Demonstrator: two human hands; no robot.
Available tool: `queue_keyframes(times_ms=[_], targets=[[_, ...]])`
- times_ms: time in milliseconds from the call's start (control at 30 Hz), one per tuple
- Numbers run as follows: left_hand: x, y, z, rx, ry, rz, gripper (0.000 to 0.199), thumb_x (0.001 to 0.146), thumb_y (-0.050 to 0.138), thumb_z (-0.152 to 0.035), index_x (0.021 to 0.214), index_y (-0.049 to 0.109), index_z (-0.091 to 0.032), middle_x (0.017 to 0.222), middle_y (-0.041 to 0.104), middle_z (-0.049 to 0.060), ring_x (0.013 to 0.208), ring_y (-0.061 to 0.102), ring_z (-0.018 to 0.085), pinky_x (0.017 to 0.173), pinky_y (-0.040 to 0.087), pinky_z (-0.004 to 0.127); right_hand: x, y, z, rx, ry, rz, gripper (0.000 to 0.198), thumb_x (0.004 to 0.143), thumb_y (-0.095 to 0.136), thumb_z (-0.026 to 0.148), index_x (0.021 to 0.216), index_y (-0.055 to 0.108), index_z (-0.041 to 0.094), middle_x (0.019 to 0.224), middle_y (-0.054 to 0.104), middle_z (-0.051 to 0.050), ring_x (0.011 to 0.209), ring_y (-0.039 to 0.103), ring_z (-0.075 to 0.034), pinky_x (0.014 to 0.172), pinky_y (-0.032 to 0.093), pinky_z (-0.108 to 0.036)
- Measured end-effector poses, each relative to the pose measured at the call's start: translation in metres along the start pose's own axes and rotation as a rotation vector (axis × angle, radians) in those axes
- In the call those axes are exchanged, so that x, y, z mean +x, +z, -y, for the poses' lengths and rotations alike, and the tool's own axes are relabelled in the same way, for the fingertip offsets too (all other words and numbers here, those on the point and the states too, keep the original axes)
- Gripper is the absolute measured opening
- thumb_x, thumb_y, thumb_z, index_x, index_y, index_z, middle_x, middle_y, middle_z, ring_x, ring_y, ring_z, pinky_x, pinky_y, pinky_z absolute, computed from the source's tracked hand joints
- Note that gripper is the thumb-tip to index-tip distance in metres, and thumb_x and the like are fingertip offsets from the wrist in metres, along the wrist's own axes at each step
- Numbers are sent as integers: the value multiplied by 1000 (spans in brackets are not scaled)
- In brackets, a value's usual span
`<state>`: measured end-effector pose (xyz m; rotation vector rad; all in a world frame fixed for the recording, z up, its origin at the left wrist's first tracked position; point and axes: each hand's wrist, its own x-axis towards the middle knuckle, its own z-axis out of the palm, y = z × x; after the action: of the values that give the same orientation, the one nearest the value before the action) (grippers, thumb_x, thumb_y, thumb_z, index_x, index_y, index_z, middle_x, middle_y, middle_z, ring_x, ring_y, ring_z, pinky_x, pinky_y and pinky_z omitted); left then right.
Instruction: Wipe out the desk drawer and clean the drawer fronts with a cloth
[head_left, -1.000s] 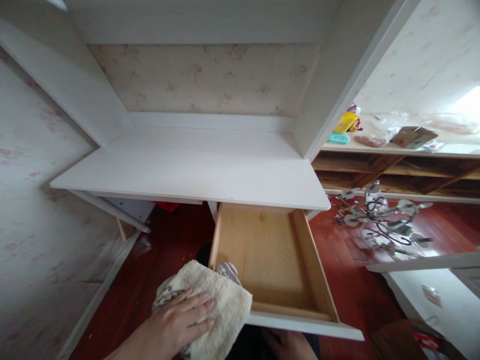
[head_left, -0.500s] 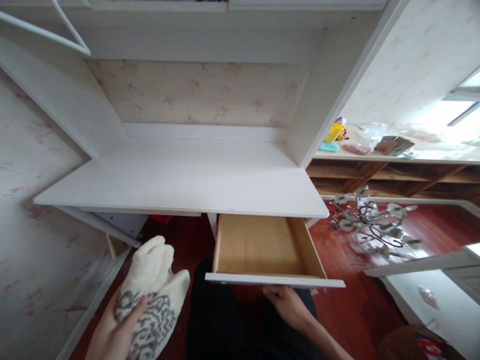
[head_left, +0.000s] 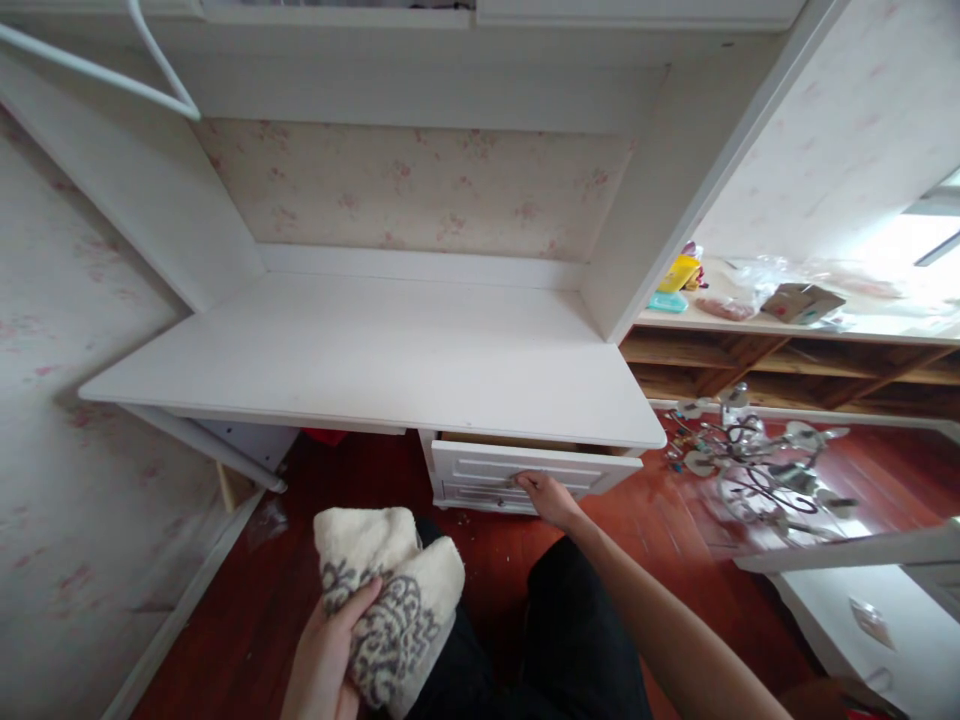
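Note:
My left hand (head_left: 326,660) grips a cream towel (head_left: 386,600) with a grey pattern, held low in front of my lap. My right hand (head_left: 544,495) reaches forward and its fingers rest on the handle of the white drawer (head_left: 525,472) under the white desk top (head_left: 375,355). The drawer is almost fully pushed in; only a thin strip of its wooden inside shows at the top.
A white rail (head_left: 199,440) slopes under the desk's left side. A metal chandelier (head_left: 757,460) lies on the red wooden floor to the right. Behind it a wooden shelf (head_left: 787,350) carries bags and a box. A white cabinet part (head_left: 862,590) lies at the lower right.
The drawer went from wide open to nearly shut, pushed in by my right hand. My left hand lifted the towel off the drawer's front corner and drew it back toward me.

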<state>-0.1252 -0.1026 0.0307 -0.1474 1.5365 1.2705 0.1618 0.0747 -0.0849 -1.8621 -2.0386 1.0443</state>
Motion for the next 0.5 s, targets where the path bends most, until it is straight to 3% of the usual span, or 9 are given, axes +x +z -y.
queue_keyframes(times_ms=[233, 400, 500], targets=[[19, 42, 18, -95, 109, 129, 51, 74, 72, -10, 123, 59, -20, 102, 73, 9, 90, 72, 24, 87, 56, 41, 43, -10, -1, -29, -26, 32, 35, 97, 36, 33, 114, 66, 23, 109, 72, -7, 101, 64, -23, 90, 46, -36], [25, 77, 23, -136, 132, 208, 48, 75, 72, -13, 121, 60, -22, 106, 72, 9, 91, 71, 23, 88, 56, 40, 23, -20, -8, 9, -78, 21, 47, 90, 48, 27, 137, 48, 21, 132, 61, -12, 109, 62, -21, 94, 47, -34], [40, 102, 24, -189, 180, 201, 48, 74, 70, -10, 119, 60, -23, 106, 71, 8, 89, 71, 22, 88, 55, 40, 1, -51, -11, 143, -36, -14, 48, 90, 47, 34, 138, 46, 24, 123, 65, -10, 85, 68, -19, 78, 52, -33]])
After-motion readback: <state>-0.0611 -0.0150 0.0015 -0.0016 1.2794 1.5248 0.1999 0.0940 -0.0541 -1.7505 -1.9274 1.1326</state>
